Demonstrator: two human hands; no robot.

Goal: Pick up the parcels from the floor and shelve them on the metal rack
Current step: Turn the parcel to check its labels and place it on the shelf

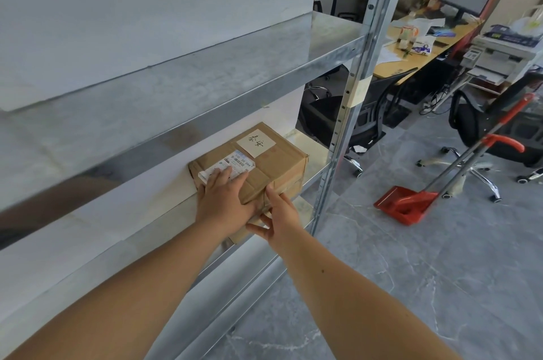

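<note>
The left hand (226,201) hides part of the parcel label (236,164) (print seemingly illegible).

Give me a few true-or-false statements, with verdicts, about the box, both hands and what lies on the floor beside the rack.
1. The cardboard box rests on a shelf of the metal rack. True.
2. The left hand lies flat on the box's top. True.
3. The right hand hangs clear of the box. False: it touches the box's near side.
4. The box's top is bare cardboard. False: it bears a printed label and a handwritten note.
5. A blue dustpan lies on the floor. False: the dustpan is red.
</note>
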